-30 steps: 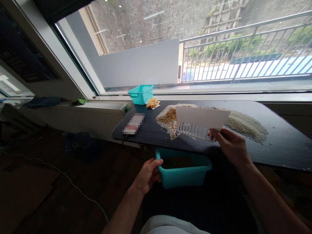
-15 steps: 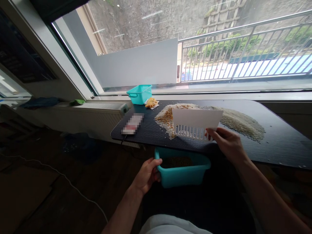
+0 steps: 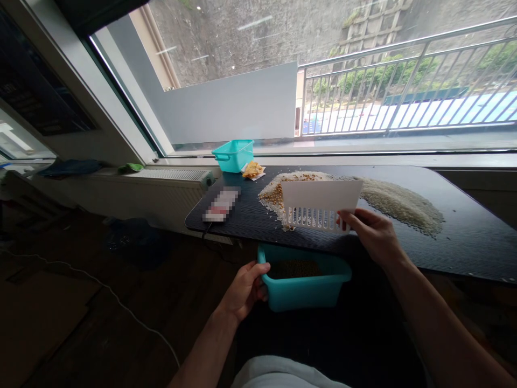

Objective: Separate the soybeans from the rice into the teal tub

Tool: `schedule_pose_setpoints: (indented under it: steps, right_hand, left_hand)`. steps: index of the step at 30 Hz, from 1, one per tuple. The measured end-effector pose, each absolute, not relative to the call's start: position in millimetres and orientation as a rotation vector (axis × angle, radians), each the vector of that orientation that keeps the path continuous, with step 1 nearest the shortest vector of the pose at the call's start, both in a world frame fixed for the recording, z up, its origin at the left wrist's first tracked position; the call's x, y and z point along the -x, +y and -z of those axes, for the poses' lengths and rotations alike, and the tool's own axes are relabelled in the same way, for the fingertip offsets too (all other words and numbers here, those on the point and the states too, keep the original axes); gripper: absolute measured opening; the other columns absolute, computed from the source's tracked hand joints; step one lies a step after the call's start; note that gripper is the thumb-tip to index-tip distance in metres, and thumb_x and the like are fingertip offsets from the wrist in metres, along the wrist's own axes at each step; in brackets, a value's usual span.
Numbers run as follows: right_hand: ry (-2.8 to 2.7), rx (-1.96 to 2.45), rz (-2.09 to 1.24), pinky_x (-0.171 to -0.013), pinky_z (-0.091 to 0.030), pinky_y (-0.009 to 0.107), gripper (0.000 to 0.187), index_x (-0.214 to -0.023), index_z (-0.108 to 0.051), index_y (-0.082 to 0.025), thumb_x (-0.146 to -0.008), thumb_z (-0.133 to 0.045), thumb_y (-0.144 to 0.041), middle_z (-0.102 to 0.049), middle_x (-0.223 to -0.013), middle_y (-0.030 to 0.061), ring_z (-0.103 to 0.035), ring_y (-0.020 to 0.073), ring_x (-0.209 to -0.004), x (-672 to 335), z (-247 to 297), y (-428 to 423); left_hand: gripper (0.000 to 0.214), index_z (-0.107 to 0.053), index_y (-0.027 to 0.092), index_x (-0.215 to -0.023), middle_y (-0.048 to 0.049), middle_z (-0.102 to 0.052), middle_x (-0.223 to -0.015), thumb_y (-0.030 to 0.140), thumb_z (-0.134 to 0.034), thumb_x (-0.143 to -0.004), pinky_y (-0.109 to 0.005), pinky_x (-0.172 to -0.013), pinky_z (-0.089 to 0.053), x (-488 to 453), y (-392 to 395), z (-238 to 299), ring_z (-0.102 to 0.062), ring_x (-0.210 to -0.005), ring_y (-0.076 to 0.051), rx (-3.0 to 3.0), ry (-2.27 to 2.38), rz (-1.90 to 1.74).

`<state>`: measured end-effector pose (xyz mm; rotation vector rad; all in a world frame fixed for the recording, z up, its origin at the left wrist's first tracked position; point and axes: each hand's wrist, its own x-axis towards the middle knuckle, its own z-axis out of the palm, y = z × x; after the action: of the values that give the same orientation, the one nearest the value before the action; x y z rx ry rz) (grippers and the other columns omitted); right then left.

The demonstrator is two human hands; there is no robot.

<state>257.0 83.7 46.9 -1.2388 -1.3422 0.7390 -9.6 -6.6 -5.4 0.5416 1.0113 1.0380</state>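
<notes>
My left hand (image 3: 247,285) grips the left rim of a teal plastic bin (image 3: 305,293), held just below the table's front edge. Dark grains or beans (image 3: 297,268) lie in its bottom; their kind is hard to make out. Between the thumb and fingers of my right hand (image 3: 374,234) is the right end of a white slotted card (image 3: 323,195), upright over the table with its slots toward the bottom. Behind it, partly hidden, spreads a pile of white grains mixed with orange-yellow kernels (image 3: 275,195). To its right is a mound of pale, rice-like grains (image 3: 404,205).
The dark table (image 3: 464,231) stands against the window. At its back left are a second teal bin (image 3: 236,157) and a yellowish crumpled item (image 3: 253,170) on white paper. A blurred-out device (image 3: 222,205) with a cable lies at the left edge. A radiator (image 3: 177,186) stands further left.
My right hand has shifted slightly left with the slotted card. My left hand and the teal bin stay almost where they were; the whole view has moved a little.
</notes>
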Motion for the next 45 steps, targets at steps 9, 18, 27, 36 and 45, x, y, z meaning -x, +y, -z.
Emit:
schedule_pose_setpoints:
  steps: [9, 18, 27, 36, 45]
  right_hand:
    - [-1.305, 1.238, -0.692, -0.055, -0.045, 0.027, 0.028, -0.059, -0.067, -0.021, -0.071, -0.068, -0.046, -0.062, -0.056, -0.0009, -0.054, 0.0139, -0.054, -261.9, -41.2, 81.4]
    - [-1.280, 1.255, -0.715, -0.058, -0.045, 0.027, 0.026, -0.064, -0.070, -0.021, -0.068, -0.070, -0.046, -0.064, -0.059, -0.0008, -0.055, 0.0143, -0.057, -256.7, -46.8, 78.1]
    - [-1.376, 1.226, -0.747, -0.057, -0.045, 0.027, 0.031, -0.059, -0.068, -0.020, -0.069, -0.070, -0.049, -0.063, -0.057, 0.0001, -0.055, 0.0141, -0.057, -256.0, -49.7, 75.6]
    - [-1.414, 1.194, -0.780, -0.060, -0.047, 0.028, 0.033, -0.064, -0.070, -0.020, -0.069, -0.070, -0.053, -0.067, -0.062, 0.0011, -0.057, 0.0152, -0.059, -256.2, -45.3, 78.3]
    - [-1.533, 1.187, -0.825, -0.062, -0.046, 0.027, 0.036, -0.062, -0.071, -0.020, -0.069, -0.069, -0.055, -0.066, -0.061, 0.0010, -0.056, 0.0140, -0.057, -255.3, -49.8, 75.4]
  left_hand:
    - [0.040, -0.041, 0.021, -0.060, 0.0110, -0.035, -0.044, 0.037, -0.077, -0.063, -0.020, -0.039, -0.032, 10.0, -6.7, 4.7, -0.037, -0.036, -0.006, -0.547, 1.014, -1.035]
    - [0.037, -0.043, 0.020, -0.060, 0.0111, -0.035, -0.043, 0.035, -0.077, -0.063, -0.021, -0.039, -0.032, 9.7, -6.8, 4.3, -0.036, -0.035, -0.006, -0.542, 1.006, -1.037]
    - [0.038, -0.043, 0.020, -0.059, 0.0108, -0.035, -0.043, 0.036, -0.077, -0.063, -0.021, -0.039, -0.033, 9.9, -6.4, 5.5, -0.036, -0.035, -0.006, -0.539, 1.005, -1.039]
    - [0.039, -0.043, 0.020, -0.057, 0.0109, -0.035, -0.042, 0.036, -0.078, -0.060, -0.021, -0.038, -0.032, 8.2, -6.8, 2.5, -0.035, -0.035, -0.006, -0.529, 1.005, -1.045]
    - [0.038, -0.044, 0.020, -0.058, 0.0110, -0.035, -0.042, 0.035, -0.079, -0.061, -0.021, -0.038, -0.033, 8.5, -6.3, 3.2, -0.036, -0.035, -0.006, -0.524, 1.009, -1.047]
